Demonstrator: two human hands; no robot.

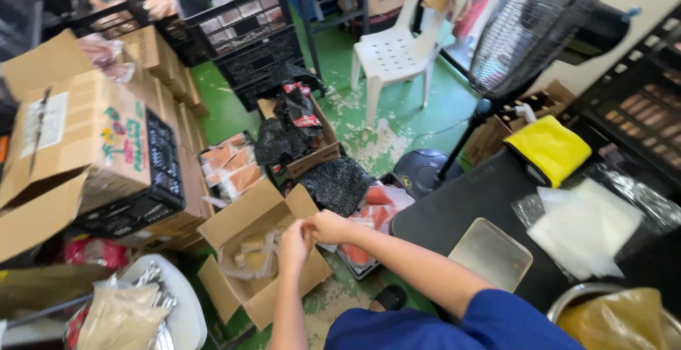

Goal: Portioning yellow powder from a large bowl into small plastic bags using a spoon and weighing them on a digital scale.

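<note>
My left hand [293, 245] and my right hand [330, 225] meet fingertip to fingertip above an open cardboard box [241, 226] on the floor. The fingers of both are curled and pinched together. What lies between them is too small to make out. Inside the box lie several clear packets [250, 249] with pale yellow contents. My right arm wears a blue sleeve [507, 314].
A black table [468, 208] at right bears a clear tray [491, 253], plastic bags [585, 226] and a yellow cloth [547, 148]. Black crates [241, 31], cardboard boxes [78, 137], a white plastic chair [397, 52] and a standing fan [532, 24] crowd the green floor.
</note>
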